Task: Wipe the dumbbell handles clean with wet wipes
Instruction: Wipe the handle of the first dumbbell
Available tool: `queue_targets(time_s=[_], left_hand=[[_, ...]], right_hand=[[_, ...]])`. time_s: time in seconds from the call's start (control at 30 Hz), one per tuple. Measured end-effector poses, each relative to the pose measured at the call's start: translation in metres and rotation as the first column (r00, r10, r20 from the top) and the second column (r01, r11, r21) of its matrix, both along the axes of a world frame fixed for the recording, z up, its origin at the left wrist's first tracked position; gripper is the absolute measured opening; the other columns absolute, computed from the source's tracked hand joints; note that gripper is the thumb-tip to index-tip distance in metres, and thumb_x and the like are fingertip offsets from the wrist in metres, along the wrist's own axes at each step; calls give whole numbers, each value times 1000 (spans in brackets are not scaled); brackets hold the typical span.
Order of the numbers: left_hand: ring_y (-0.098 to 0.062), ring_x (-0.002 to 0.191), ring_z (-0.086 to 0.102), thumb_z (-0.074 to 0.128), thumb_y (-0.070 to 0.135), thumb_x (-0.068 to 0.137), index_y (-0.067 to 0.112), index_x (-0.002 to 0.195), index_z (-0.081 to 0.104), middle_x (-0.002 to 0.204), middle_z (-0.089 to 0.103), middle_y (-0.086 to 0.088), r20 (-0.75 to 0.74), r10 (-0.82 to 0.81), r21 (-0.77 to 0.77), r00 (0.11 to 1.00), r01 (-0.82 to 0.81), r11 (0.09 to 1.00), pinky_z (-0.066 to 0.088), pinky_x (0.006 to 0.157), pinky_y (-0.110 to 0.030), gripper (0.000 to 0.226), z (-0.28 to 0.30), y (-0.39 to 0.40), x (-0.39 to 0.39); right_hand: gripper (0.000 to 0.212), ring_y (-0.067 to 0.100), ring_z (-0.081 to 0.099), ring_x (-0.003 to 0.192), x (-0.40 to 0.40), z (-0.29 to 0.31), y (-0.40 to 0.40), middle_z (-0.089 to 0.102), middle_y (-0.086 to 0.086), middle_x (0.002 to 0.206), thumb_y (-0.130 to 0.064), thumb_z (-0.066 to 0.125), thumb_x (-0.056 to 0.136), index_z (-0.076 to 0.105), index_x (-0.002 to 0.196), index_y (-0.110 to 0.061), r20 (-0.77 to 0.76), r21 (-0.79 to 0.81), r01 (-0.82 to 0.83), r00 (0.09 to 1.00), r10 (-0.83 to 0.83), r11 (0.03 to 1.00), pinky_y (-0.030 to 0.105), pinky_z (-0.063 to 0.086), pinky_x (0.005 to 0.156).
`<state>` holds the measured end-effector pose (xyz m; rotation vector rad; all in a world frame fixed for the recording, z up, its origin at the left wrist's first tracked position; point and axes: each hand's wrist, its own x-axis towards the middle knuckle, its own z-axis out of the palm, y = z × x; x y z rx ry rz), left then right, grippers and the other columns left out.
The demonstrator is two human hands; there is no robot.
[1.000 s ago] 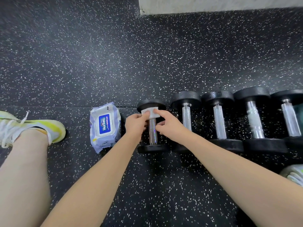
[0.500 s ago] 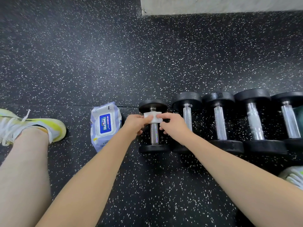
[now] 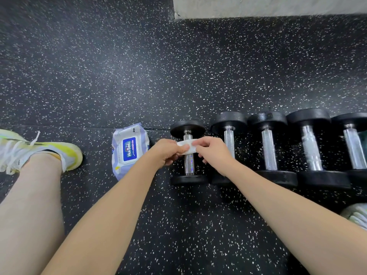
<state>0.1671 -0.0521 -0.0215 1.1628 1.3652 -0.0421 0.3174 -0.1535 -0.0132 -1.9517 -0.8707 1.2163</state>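
Several black dumbbells with chrome handles lie in a row on the floor. The leftmost dumbbell [image 3: 188,165] has a folded white wet wipe [image 3: 186,146] laid across the upper part of its handle. My left hand [image 3: 168,151] pinches the wipe's left end and my right hand [image 3: 213,150] pinches its right end. The lower half of that handle shows bare below the wipe. A dumbbell further right [image 3: 310,149] has white material wrapped on its handle.
A purple-and-white wet wipe pack [image 3: 128,150] lies just left of the dumbbells. My left leg and a white-yellow shoe [image 3: 41,151] sit at the far left. Another shoe [image 3: 357,216] shows at the right edge. A pale wall base [image 3: 268,6] runs along the top.
Both hands slid the wipe down the handle, from just under the top weight toward the middle. The dumbbells and the pack stayed put.
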Motion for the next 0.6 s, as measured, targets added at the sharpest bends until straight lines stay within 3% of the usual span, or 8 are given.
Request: queue_targets(time_s=[0.1,0.27,0.37,0.43,0.6], left_hand=[[-6,51,45,79,27,87,15,76,61,61,52,4,41,95,32,995,-96,995,37,51,-21,25,-7,-2,3],[-13,54,44,80,34,85,13,81,62,65,54,-1,79,238,175,968,-249,953,38,49,-25,28,-16,-3,11],[-14,57,50,81,37,83,15,78,65,64,58,1,92,265,246,960,-280,928,43,57,-29,28,-19,-4,15],[-14,58,50,82,39,81,14,79,66,64,59,1,108,277,239,955,-295,925,44,59,-30,29,-19,-4,15],[-13,59,51,80,38,84,15,81,64,65,58,0,119,288,212,950,-308,928,45,56,-29,28,-21,-4,14]], right_hand=[[30,10,66,74,0,-2,2,69,-11,101,-12,58,90,69,114,-25,-63,34,25,998,-22,999,26,55,61],[28,11,68,84,1,-8,5,67,-9,110,-13,59,94,64,120,-21,-160,61,98,983,-87,993,27,53,64],[21,13,69,83,2,-14,13,69,-1,106,-19,65,93,60,113,-19,-208,50,219,957,-204,975,28,52,62],[27,13,68,80,4,-16,21,69,1,103,-24,70,92,59,115,-15,-229,5,264,939,-256,964,28,52,60],[24,11,60,71,5,-18,35,67,2,89,-30,77,88,66,102,-14,-270,-93,241,928,-257,966,25,50,54]])
